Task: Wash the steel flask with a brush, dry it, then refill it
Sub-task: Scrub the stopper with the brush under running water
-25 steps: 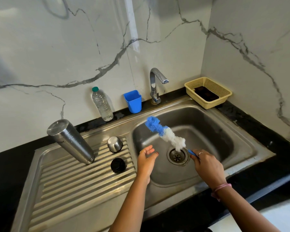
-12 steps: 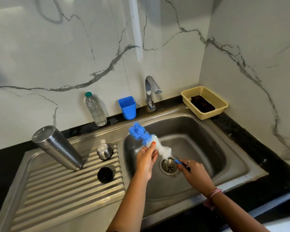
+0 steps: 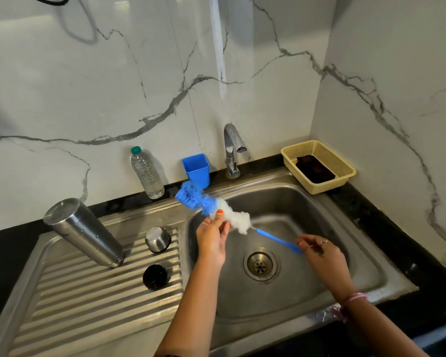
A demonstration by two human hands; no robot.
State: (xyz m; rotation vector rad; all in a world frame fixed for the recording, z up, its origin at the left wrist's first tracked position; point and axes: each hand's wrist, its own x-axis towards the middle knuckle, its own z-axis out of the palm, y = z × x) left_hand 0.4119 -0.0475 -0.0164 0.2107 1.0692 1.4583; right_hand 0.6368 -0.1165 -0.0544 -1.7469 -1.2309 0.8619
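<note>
2 hands share the blue-and-white fluffy bottle brush [image 3: 218, 210] over the steel sink [image 3: 371, 243]: left hand [image 3: 213, 238] pinches its bristles, probably squeezing them out, right hand [image 3: 319, 253] grips the handle. Left of the sink, the cylindrical steel flask [image 3: 84, 231] drains upside-down, tilted.

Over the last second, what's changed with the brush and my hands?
The left hand, open and apart from the brush a second ago, came up and now pinches its white bristles. The right hand kept hold of the blue handle. The brush head swung left, toward the sink rim. The flask stayed mouth-down on the drainboard.
</note>
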